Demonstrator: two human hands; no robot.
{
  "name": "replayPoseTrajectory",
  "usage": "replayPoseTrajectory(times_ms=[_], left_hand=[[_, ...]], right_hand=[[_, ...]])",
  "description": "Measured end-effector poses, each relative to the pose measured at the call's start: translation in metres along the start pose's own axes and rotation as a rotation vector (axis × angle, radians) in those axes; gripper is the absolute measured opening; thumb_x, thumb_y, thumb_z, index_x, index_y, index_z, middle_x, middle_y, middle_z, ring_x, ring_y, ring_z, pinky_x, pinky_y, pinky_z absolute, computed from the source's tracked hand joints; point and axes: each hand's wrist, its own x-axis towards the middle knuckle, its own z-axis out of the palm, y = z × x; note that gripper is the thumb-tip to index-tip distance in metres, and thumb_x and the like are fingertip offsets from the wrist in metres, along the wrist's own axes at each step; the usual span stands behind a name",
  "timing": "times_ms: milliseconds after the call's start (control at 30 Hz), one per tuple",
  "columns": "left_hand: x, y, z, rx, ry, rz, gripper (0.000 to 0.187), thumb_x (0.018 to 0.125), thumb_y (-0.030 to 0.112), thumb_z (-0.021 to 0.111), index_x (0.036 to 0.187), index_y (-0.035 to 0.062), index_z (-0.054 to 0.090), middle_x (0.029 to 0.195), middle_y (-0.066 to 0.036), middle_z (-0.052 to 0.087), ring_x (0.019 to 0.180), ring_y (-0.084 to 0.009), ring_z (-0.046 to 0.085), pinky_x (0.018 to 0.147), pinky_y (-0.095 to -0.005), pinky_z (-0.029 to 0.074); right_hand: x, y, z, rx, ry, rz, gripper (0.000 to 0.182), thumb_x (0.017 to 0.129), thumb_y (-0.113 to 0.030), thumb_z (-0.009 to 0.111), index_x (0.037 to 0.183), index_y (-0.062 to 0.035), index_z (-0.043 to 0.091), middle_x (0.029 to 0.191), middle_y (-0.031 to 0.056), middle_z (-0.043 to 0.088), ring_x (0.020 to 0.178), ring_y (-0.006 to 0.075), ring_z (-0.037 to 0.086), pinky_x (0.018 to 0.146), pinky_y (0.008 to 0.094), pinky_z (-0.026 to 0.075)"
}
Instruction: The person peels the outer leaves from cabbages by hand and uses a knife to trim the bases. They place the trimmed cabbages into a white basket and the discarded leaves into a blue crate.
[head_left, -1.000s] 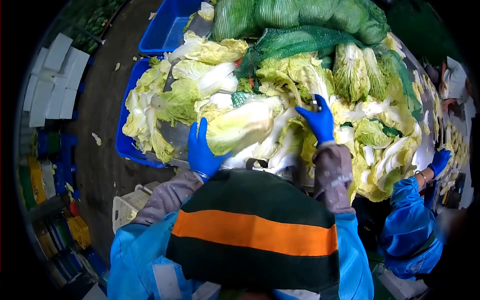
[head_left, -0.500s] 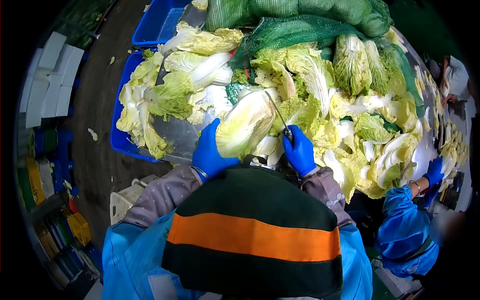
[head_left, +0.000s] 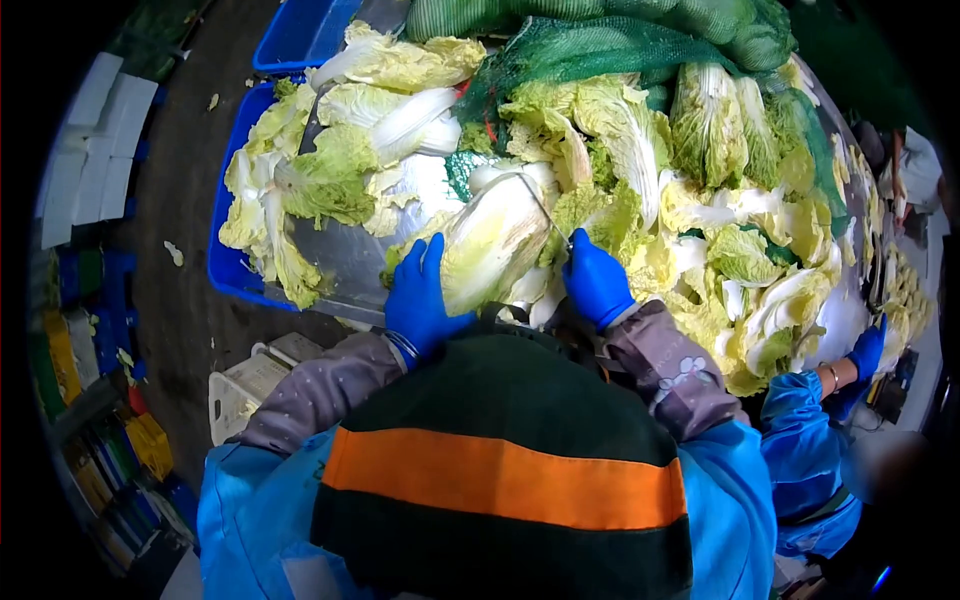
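Note:
A pale napa cabbage head (head_left: 497,240) lies tilted on the metal table, its white base pointing away from me. My left hand (head_left: 425,305), in a blue glove, cups its left side and near end, with the thumb spread along the bottom. In my right hand (head_left: 598,283), also blue-gloved, is a knife (head_left: 541,205); the fingers wrap round its handle and hide it. The thin blade slants up and left along the right side of the cabbage, close to its base. Loose cabbage leaves (head_left: 610,215) lie just beyond my right hand.
Loose leaves (head_left: 330,185) hang over a blue crate (head_left: 228,255) at the left. Green mesh sacks (head_left: 600,50) lie along the back. More trimmings (head_left: 780,300) cover the right side, where a co-worker's gloved hand (head_left: 868,348) reaches in. A white basket (head_left: 235,395) stands below left.
My right hand has moved slightly up with the knife, and its handle no longer shows. My left hand stays against the cabbage. The view has shifted a little.

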Motion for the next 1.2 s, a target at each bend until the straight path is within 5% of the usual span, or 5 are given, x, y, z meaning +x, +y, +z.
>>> replayPoseTrajectory(times_ms=[467,600,667,867,1200], left_hand=[[0.000,-0.008,0.008,-0.015,0.081,0.007,0.104,0.053,0.037,0.078,0.137,0.0077,0.025,0.132,-0.024,0.031,0.117,-0.0406,0.034,0.099,-0.0463,0.030],[0.043,-0.071,-0.034,-0.735,0.145,0.065,0.084,0.059,0.032,0.081,0.125,-0.0013,0.041,0.118,-0.019,0.052,0.110,-0.0255,0.050,0.092,-0.0360,0.040],[0.053,-0.066,-0.078,-0.344,0.243,-0.271,0.078,0.062,0.035,0.079,0.121,-0.0017,0.045,0.114,-0.019,0.054,0.107,-0.0274,0.052,0.093,-0.0370,0.040],[0.081,0.018,-0.022,0.505,0.140,0.121,0.104,0.052,0.045,0.078,0.137,0.0155,0.027,0.136,-0.014,0.036,0.122,-0.0331,0.037,0.101,-0.0453,0.027],[0.125,-0.080,-0.052,-0.858,-0.296,-0.423,0.060,0.069,0.036,0.073,0.117,0.0044,0.055,0.104,-0.011,0.063,0.089,-0.0222,0.062,0.083,-0.0331,0.048]], right_hand=[[0.019,0.026,0.025,-0.044,-0.117,0.106,0.033,0.076,-0.012,0.055,0.105,-0.0023,0.042,0.081,0.0273,0.058,0.077,0.0441,0.057,0.066,0.0512,0.045],[0.017,0.030,0.023,-0.060,-0.179,0.069,0.038,0.077,-0.017,0.054,0.109,-0.0012,0.041,0.083,0.0266,0.060,0.078,0.0436,0.058,0.068,0.0511,0.046],[0.020,0.029,0.024,-0.060,-0.105,0.060,0.037,0.077,-0.017,0.054,0.107,-0.0015,0.042,0.084,0.0264,0.060,0.078,0.0437,0.058,0.068,0.0508,0.046],[0.012,0.033,0.033,-0.021,0.004,0.065,0.031,0.074,-0.016,0.059,0.099,-0.0031,0.046,0.083,0.0260,0.059,0.078,0.0438,0.057,0.065,0.0502,0.046],[-0.001,0.057,0.038,0.382,0.101,0.055,0.024,0.073,-0.021,0.060,0.087,-0.0019,0.062,0.076,0.0190,0.062,0.073,0.0334,0.061,0.066,0.0386,0.048]])
